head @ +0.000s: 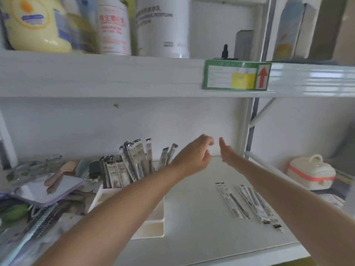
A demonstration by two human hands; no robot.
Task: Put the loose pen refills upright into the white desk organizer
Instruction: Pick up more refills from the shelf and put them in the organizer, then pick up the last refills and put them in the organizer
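Note:
The white desk organizer (pixel 153 221) stands on the lower shelf, partly hidden behind my left forearm. Several packaged pen refills (pixel 134 162) stand upright in it, leaning a little. Several loose refills (pixel 247 203) in clear wrappers lie flat on the shelf to the right, under my right forearm. My left hand (pixel 194 154) is raised above the shelf beyond the organizer, fingers loosely curled, holding nothing. My right hand (pixel 227 151) hovers just to its right, fingers apart and empty. The two hands are close together without touching.
A white shelf board (pixel 115 77) with a green label (pixel 236 76) runs overhead, carrying bottles (pixel 113 25). Left of the organizer lies clutter: a glass jar (pixel 54 160), a brush (pixel 57 175), a comb (pixel 36 223). A white and orange lidded box (pixel 311 172) sits at the right.

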